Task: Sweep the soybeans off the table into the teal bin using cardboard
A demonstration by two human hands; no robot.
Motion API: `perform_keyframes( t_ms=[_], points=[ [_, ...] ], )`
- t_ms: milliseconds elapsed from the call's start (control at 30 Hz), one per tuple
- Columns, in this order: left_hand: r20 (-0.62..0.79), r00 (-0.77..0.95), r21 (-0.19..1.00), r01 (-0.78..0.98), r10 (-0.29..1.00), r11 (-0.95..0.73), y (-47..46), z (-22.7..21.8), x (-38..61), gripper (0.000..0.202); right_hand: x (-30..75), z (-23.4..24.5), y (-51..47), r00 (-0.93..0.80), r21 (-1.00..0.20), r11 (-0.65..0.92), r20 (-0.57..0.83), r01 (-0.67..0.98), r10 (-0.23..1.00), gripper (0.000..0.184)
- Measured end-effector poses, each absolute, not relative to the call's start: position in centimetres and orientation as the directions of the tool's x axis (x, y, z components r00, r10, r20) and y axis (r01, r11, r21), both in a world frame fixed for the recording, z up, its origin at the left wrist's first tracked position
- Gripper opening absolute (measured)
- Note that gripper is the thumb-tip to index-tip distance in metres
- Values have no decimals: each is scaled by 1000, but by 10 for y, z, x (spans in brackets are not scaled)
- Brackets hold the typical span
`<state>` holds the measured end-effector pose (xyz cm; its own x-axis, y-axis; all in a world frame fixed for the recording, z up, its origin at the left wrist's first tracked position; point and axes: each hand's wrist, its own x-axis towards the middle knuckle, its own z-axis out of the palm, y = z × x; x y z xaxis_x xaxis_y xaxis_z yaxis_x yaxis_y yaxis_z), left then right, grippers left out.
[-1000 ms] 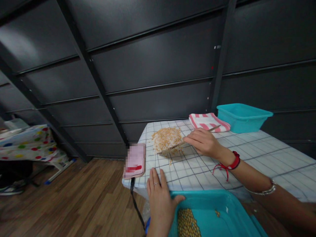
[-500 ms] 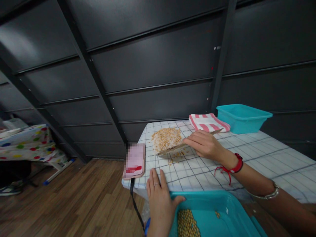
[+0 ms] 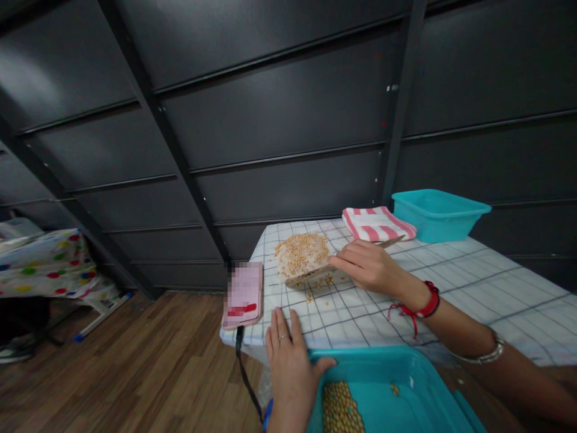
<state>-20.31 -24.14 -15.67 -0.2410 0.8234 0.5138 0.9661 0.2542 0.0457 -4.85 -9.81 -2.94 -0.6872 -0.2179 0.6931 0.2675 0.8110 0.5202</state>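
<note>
A pile of yellow beans mixed with a whitish grainy material lies on the checked tablecloth. My right hand grips a thin flat strip that looks like cardboard, whose long edge stands against the near side of the pile. A few stray beans are scattered on the near side of the strip. My left hand is flat with fingers stretched over the table's front edge, its thumb across the rim of a teal plastic basin. Beans are heaped in the basin's left part.
A pink phone-like device with a black cable lies at the table's left corner. Behind, a pink-and-white striped towel sits beside another teal basin. A dark panelled wall backs the table. Another table with a dotted cloth is at left.
The view has shifted slightly. My right hand and the strip have moved a little left along the pile's near edge. My left hand stays on the table edge and basin rim.
</note>
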Motion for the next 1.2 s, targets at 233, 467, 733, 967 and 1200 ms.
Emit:
perform_keyframes(
  t_ms=[233,467,733,967,1200],
  points=[
    [498,-244,50,966,832,254,-242,-155,-202,90,-45,-25,-101,-676,521,827,689,213,-260,22],
    [460,-273,90,961,845,261,-243,-151,-203,90,-42,-22,-105,-700,513,840,665,178,-258,21],
    [430,-292,97,956,854,278,-244,-148,-203,92,-34,-15,-119,-706,506,856,646,110,-291,20],
    [482,-266,88,963,835,256,-242,-154,-204,96,-40,-15,-119,-684,504,840,685,199,-249,26],
    [482,-264,107,964,835,243,-243,-156,-206,92,-39,-19,-121,-707,469,872,664,140,-244,24]
  ],
)
